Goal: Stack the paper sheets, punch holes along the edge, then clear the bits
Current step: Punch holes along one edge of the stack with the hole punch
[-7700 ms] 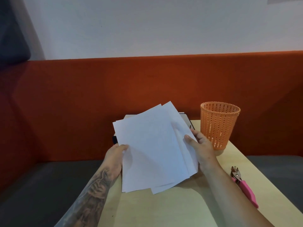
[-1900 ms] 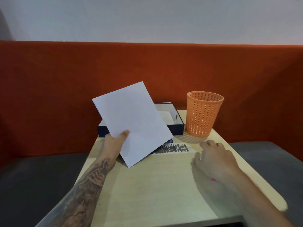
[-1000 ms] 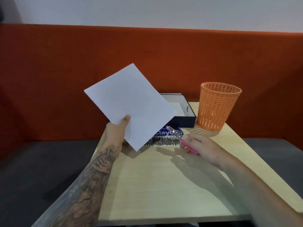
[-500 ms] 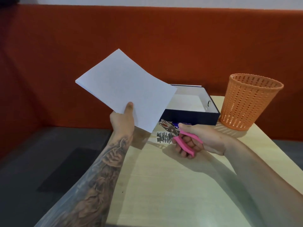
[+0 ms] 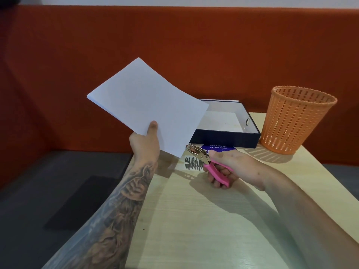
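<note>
My left hand point(image 5: 144, 142) pinches the near edge of a squared-up stack of white paper sheets point(image 5: 147, 105), thumb on top, holding it tilted above the table's left side. My right hand point(image 5: 231, 167) grips the pink handles of a hole punch point(image 5: 206, 159). Its metal jaws point left and sit just right of the stack's lowest corner, apart from the paper.
A pale wooden table point(image 5: 204, 220) carries an open dark blue box point(image 5: 227, 136) at the back and an orange mesh bin point(image 5: 295, 119) at the back right. A printed blue label point(image 5: 217, 149) lies before the box. An orange bench back stands behind.
My right hand picked up the hole punch from the table and brought its jaws up close to the stack's lower corner. My left hand raised and tilted the squared stack.
</note>
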### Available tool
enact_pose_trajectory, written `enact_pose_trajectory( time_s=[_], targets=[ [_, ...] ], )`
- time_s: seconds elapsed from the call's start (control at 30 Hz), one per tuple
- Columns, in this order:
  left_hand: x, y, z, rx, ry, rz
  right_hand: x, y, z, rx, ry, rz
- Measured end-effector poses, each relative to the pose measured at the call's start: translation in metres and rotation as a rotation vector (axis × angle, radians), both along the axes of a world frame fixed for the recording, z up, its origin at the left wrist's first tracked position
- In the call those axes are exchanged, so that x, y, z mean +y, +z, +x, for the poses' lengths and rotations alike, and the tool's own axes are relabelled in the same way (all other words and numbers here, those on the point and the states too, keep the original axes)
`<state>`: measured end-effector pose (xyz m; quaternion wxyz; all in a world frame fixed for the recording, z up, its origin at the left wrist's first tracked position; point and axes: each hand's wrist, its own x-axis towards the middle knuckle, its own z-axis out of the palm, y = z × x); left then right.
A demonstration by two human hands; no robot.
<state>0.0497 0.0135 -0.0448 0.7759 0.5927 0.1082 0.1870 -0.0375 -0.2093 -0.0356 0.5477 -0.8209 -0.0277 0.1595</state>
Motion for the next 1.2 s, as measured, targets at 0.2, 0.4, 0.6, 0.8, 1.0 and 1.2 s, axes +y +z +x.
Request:
enact_pose_trajectory(
  time_s=[0.2, 0.4, 0.6, 0.8, 1.0, 1.2],
  targets=[
    [-0.001, -0.001, -0.001, -0.012, -0.009, 0.011, 0.004, 0.003, -0.002, -0.001, 0.001, -0.018],
    [0.001, -0.001, -0.001, 0.014, -0.012, -0.017, 0.005, 0.003, -0.003, -0.001, -0.003, -0.024],
    [0.001, -0.002, 0.000, 0.038, -0.018, -0.041, 0.005, 0.003, -0.004, -0.003, -0.001, -0.022],
    [-0.005, -0.003, -0.002, 0.037, -0.029, -0.030, 0.007, 0.003, -0.006, -0.022, -0.004, -0.024],
    [-0.011, -0.002, -0.006, -0.019, -0.032, -0.027, 0.010, 0.001, -0.007, -0.045, -0.020, -0.040],
    [-0.012, -0.001, -0.008, -0.026, -0.031, -0.040, 0.013, 0.000, -0.009, -0.075, -0.011, -0.082]
  ],
)
